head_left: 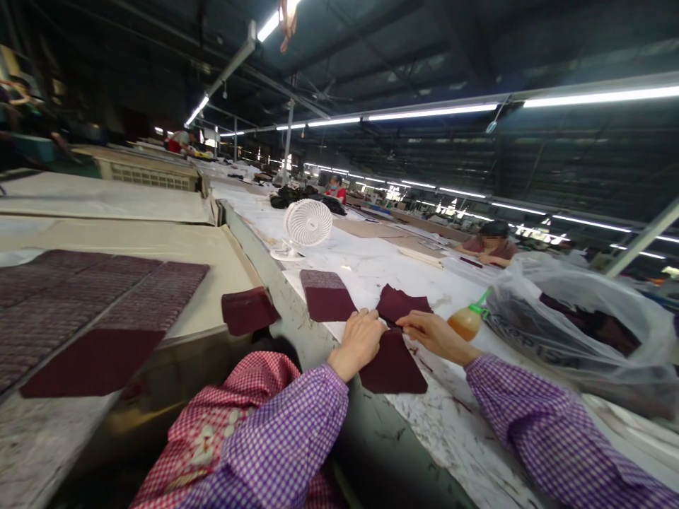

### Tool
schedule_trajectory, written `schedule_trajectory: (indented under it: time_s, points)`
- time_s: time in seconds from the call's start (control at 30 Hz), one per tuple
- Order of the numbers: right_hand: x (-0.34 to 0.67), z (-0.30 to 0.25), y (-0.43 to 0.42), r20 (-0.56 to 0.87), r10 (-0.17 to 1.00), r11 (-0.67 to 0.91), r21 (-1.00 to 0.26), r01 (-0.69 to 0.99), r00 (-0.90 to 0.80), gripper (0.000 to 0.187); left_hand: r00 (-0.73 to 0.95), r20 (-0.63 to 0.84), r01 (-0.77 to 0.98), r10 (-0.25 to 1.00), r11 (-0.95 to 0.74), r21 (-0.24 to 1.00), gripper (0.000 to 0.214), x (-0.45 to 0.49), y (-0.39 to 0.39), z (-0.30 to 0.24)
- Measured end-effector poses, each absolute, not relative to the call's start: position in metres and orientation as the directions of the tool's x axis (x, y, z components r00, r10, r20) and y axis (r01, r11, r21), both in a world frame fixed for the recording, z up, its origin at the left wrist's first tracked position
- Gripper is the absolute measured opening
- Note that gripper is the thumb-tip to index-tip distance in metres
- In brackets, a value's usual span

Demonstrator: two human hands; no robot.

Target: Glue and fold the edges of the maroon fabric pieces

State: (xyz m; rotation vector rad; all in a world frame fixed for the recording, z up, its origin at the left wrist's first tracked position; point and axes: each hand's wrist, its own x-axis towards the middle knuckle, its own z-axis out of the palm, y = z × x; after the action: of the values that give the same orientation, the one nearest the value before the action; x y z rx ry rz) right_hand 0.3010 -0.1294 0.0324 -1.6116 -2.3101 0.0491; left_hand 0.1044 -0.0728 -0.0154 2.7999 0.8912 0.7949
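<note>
My left hand (361,341) rests with bent fingers at the upper left edge of a maroon fabric piece (393,367), which overhangs the table edge slightly. My right hand (432,335) pinches at the fold or seam along the same piece's top edge, where a dark strip shows between the hands. Just beyond lies a second maroon piece (402,302) with an uneven top edge; whether the two are joined is hidden by my fingers. Left of them sits a stack of maroon pieces (329,302) with a greyish upper part.
A white fan (308,223) stands farther up the white table (366,258). At right are a bottle of amber liquid (465,322) and a clear plastic bag (578,318) holding dark cloth. Rows of maroon pieces (106,290) cover the left table. Co-workers sit beyond.
</note>
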Motion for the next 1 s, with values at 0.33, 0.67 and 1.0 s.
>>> schedule_trajectory:
  time_s: [0.33, 0.67, 1.0]
  points:
    - [0.297, 0.034, -0.124, 0.245, 0.889, 0.421, -0.098, 0.902, -0.388, 0.019, 0.699, 0.429, 0.51, 0.572, -0.819, 0.261, 0.027, 0.102, -0.075, -0.011]
    - [0.293, 0.03, -0.128, 0.232, 0.889, 0.404, 0.005, 0.915, -0.395, 0.013, 0.697, 0.439, 0.503, 0.567, -0.823, 0.264, 0.028, 0.101, -0.074, -0.011]
    - [0.296, 0.018, -0.133, 0.113, 0.798, 0.491, 0.447, 0.748, -0.592, 0.026, 0.723, 0.448, 0.456, 0.525, -0.851, 0.26, 0.032, 0.101, -0.072, -0.018]
